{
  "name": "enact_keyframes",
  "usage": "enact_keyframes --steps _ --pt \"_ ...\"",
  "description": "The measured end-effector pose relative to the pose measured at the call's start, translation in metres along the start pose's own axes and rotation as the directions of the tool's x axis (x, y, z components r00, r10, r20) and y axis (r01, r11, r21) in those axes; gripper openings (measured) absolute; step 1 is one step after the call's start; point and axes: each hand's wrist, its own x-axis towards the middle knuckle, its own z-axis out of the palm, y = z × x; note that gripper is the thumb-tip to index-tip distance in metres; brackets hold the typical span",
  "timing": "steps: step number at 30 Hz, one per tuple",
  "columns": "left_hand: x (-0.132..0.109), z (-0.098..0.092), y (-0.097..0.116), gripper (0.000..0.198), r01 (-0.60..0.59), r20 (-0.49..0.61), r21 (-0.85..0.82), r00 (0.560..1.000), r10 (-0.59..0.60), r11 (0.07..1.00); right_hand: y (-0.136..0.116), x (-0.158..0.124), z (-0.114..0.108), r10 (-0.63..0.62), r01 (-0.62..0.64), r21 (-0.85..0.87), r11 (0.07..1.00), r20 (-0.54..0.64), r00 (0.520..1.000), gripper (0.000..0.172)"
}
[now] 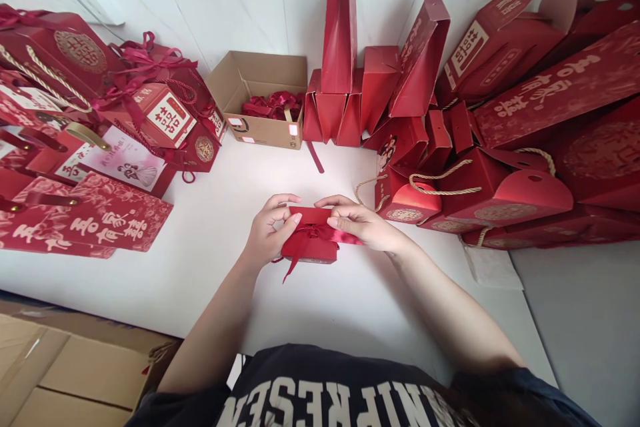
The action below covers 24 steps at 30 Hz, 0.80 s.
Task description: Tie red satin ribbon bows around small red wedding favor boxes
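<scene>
A small red gift box [315,253] rests on the white table in front of me. Dark red ribbon [304,240] is tied across it in a bow, one tail hanging down its front. My left hand [270,230] is closed at the box's upper left, thumb and fingers pinching its edge. On the opposite side, my right hand [360,223] grips the upper right edge, its thumb on the near face. A wider piece of ribbon shows below the right fingers. Whether those fingers also hold the ribbon is hard to tell.
Behind stands an open cardboard carton [265,140] with red ribbon inside. Red gift boxes [155,113] and bags [120,213] crowd the left. Folded red boxes [340,40] and rope-handled boxes [500,180] are stacked at right. Brown cartons [85,373] sit below the table's left edge.
</scene>
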Motion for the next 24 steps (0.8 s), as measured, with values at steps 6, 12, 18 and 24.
enact_keyframes --steps 6,12,18,24 --pt "-0.003 0.001 -0.008 0.041 0.1 0.01 -0.14 0.995 -0.1 0.985 0.003 0.0 -0.001 0.017 -0.018 0.056 0.998 0.006 1.0 0.037" --pt "-0.004 0.005 -0.014 0.046 0.205 0.019 -0.324 0.977 -0.21 0.924 0.007 0.001 -0.003 0.001 -0.002 0.091 0.996 0.021 1.0 0.036" --pt "-0.002 0.007 -0.016 0.04 0.178 0.018 -0.384 0.982 -0.186 0.906 0.007 0.003 -0.005 -0.009 0.005 0.108 0.994 0.039 0.999 0.028" --pt "-0.002 0.01 -0.012 0.045 0.153 -0.063 -0.396 0.979 -0.193 0.905 -0.016 -0.011 -0.015 0.079 -0.096 -0.182 0.979 -0.097 0.992 0.035"
